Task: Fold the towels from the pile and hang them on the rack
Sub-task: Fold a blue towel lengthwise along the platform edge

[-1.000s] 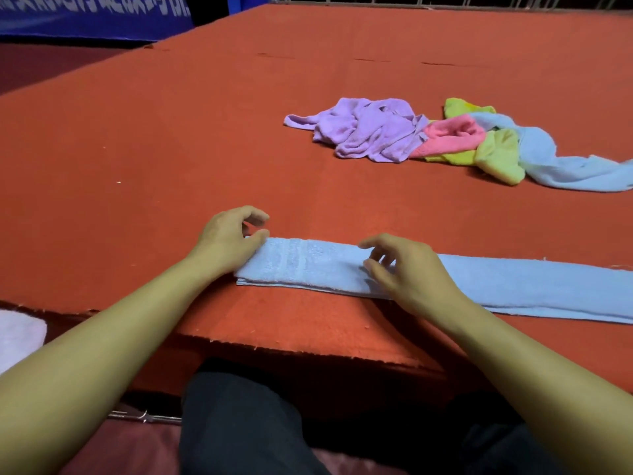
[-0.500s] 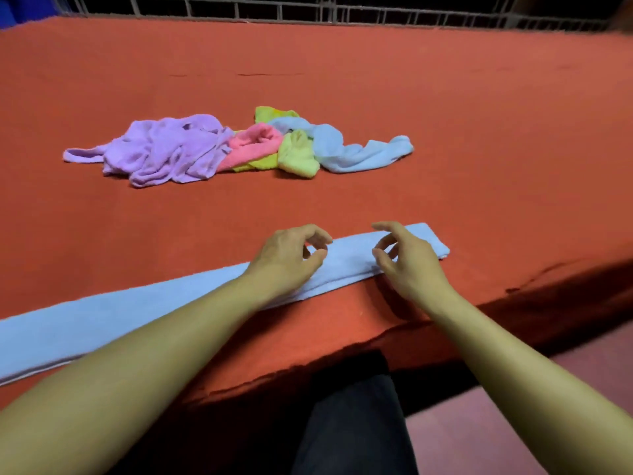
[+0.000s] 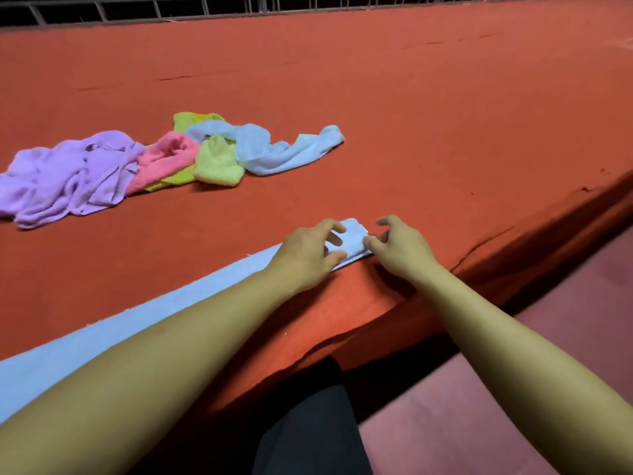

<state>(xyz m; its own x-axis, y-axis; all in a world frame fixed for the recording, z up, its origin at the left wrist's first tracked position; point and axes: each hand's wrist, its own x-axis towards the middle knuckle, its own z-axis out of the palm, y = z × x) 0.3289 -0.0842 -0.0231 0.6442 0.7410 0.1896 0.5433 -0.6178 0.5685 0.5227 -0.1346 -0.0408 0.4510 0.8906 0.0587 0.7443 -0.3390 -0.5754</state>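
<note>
Both hands shifted onto blue towel (image 3: 352,240) end; left hand (image 3: 308,255), right hand (image 3: 399,248) pinching it.

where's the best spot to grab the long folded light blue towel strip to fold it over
At the two corners of the long folded light blue towel strip's right end, from above: it lies flat, and the left hand and right hand already sit there.

A wide red felt-covered table (image 3: 411,114) fills most of the view; along its far edge runs a grey metal railing (image 3: 239,3); below its near edge lie a reddish-pink floor (image 3: 548,389) and the person's dark trousers (image 3: 308,433)
</note>
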